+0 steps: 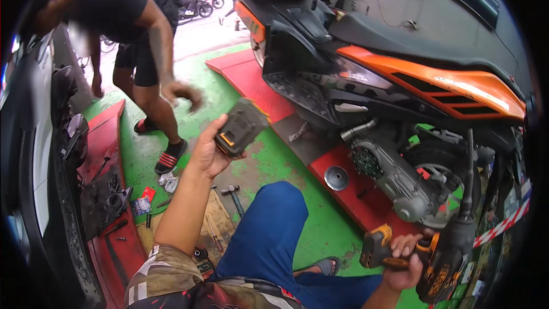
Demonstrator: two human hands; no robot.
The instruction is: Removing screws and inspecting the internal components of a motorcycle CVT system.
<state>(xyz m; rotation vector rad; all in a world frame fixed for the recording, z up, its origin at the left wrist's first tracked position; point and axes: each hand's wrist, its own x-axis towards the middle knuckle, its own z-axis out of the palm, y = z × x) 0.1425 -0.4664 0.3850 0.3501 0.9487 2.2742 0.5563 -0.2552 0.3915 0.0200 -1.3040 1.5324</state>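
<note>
My left hand (207,154) is raised in front of me, its fingers closed around a black power tool battery pack (242,126) with a yellow latch. Low on the right, my right hand (405,266) grips the handle of a black and yellow cordless impact wrench (443,266). A battery base (376,246) sits at the handle's end, and a long dark extension (469,177) points up from the wrench's nose. Beyond the wrench is an orange and black scooter (423,74) with its grey engine case (394,180) exposed.
A co-worker (123,17) leans in from the left, one hand (183,94) hanging close to the battery pack. A round metal cup (336,178) lies on the red lift platform (357,194). A hammer (233,195) and several tools lie on cardboard (197,223). Another vehicle (43,154) stands left.
</note>
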